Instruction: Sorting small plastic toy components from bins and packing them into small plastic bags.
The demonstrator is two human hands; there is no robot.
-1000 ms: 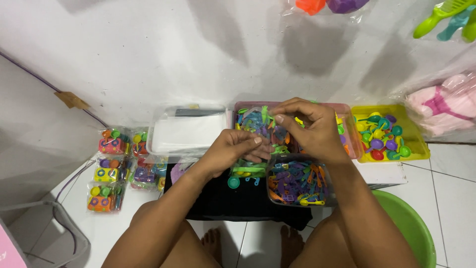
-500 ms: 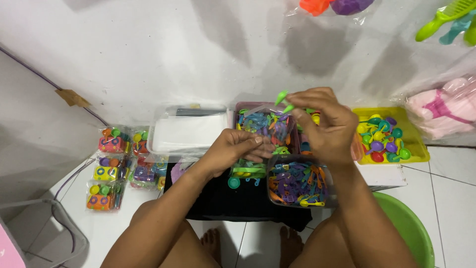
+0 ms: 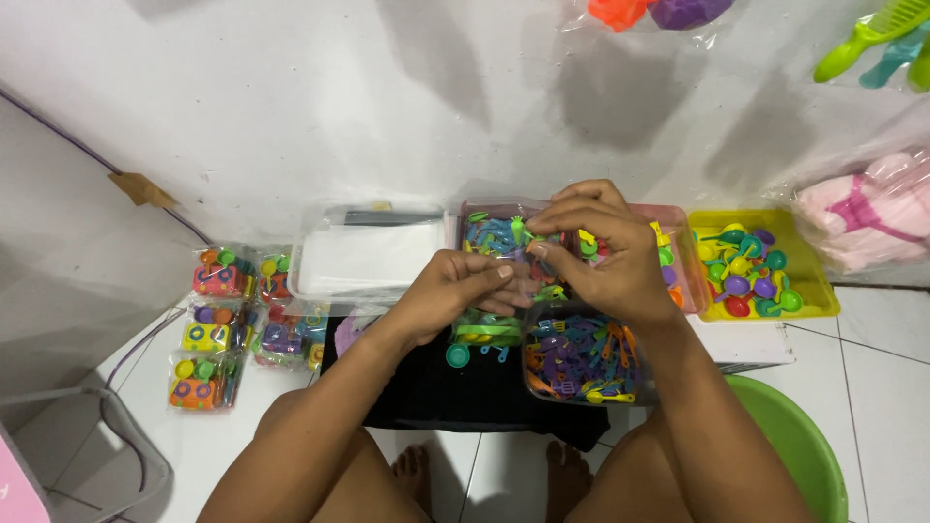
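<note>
From the head camera, the right hand (image 3: 612, 260) sits just above the centre of the view, fingers curled and its fingertips pinching a small green plastic toy piece (image 3: 518, 232), a thin bright bit whose exact shape is too small to tell. That piece hangs over a clear box of blue and green pieces (image 3: 489, 235) at about 12 o'clock from the left hand. The left hand (image 3: 453, 292) lies at 8 o'clock from the right one, fingers bent inward and close together; whether it grips anything cannot be told. Its fingertips nearly meet the right hand's thumb.

At 6 o'clock from the right hand stands a clear tub of purple and orange pieces (image 3: 578, 356), resting on a black cloth (image 3: 436, 392). At 3 o'clock is a yellow tray of round toys (image 3: 812, 291). At 9 o'clock from the left hand is a clear lidded box (image 3: 363, 257), and further on, small packed toy sets (image 3: 221, 324). A green basin (image 3: 804, 450) lies at 4 o'clock.
</note>
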